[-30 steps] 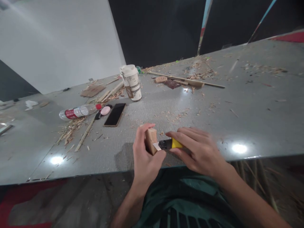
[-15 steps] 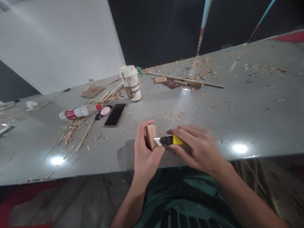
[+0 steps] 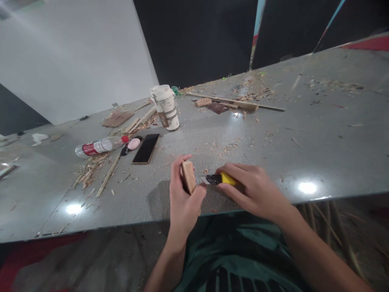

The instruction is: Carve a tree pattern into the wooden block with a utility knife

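A small block of wood is gripped between the thumb and fingers of my left hand, just above the near edge of the table. My right hand is closed round a yellow and black utility knife. Its short blade points left at the block, close by my left thumb; whether the edge touches the wood I cannot tell. Wood shavings lie scattered on the grey table beyond my hands.
Ahead stand a white lidded cup and a black phone. Left of them lie a plastic bottle, a pink oval object and wood strips. Farther back are a long stick and a carved wood piece.
The wood block has turned in my left hand and shifted slightly left. The knife blade has tilted, showing less of its flat side, and a gap shows between knife and block.
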A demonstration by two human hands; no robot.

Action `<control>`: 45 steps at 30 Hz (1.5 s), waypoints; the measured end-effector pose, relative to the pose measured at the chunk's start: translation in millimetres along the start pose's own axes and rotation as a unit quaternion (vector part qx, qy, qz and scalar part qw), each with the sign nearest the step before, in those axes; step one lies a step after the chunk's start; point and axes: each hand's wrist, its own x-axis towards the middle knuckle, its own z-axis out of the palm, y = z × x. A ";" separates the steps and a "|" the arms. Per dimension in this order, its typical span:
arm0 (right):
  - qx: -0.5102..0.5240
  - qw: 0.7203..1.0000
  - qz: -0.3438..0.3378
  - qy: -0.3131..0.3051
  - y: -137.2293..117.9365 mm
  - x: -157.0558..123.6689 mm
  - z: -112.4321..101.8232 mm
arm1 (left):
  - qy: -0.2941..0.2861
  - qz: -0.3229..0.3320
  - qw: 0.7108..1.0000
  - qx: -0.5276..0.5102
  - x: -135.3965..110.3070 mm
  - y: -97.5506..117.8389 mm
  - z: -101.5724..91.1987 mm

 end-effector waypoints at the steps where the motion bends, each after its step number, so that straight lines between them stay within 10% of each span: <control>1: 0.008 1.000 -0.006 0.005 -0.3 -0.7 -0.2 | -0.003 0.005 1.000 0.000 -0.1 -0.1 -0.1; 27: -0.060 0.991 -0.078 0.088 -5.4 1.7 3.3 | -0.028 0.032 0.998 0.054 -5.4 3.7 0.9; 34: -0.067 0.962 0.099 0.244 2.7 -5.7 -1.7 | -0.031 0.051 0.994 0.092 -6.9 4.1 1.4; 45: -0.007 0.993 0.081 0.085 1.6 4.4 -0.3 | -0.022 0.005 0.999 0.030 -4.2 2.2 1.3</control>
